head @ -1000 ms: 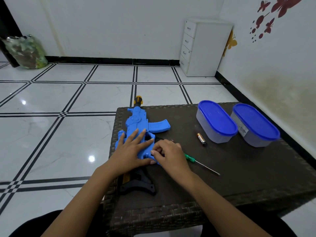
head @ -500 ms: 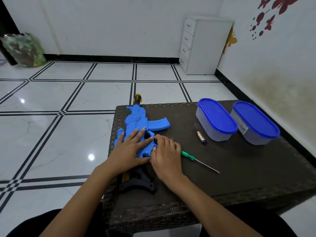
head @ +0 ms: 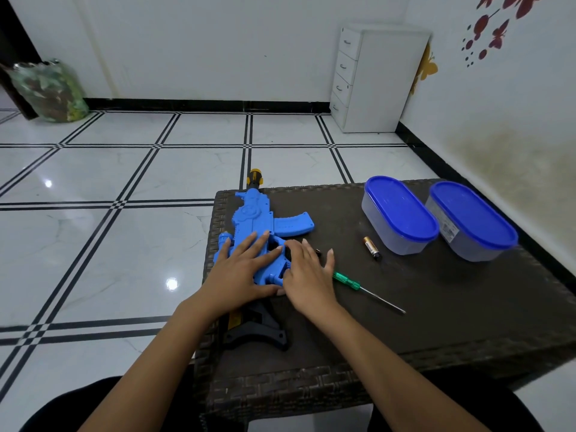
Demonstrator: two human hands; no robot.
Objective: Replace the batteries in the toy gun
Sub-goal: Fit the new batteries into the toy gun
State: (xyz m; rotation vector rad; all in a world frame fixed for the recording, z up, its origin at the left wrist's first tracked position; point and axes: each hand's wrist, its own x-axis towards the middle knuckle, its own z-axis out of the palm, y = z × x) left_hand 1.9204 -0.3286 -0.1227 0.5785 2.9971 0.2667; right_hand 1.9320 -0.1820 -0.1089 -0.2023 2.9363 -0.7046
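Flat on the gun (head: pixel 258 219), which lies along the table's (head: pixel 436 322) left edge, the left hand (head: pixel 240 272) presses with fingers straight and spread. Just right, the right hand (head: pixel 307 275) rests fingers extended against the grip, near the screwdriver (head: pixel 358 285) and battery (head: pixel 371 247).

Bright, even indoor light. Small glare spots shine on the glossy floor tiles (head: pixel 93 232) toward nine o'clock. Shadows beneath the hands (head: pixel 308 275) are soft. Wide-angle distortion bends lines at the edges; focus is fairly sharp.
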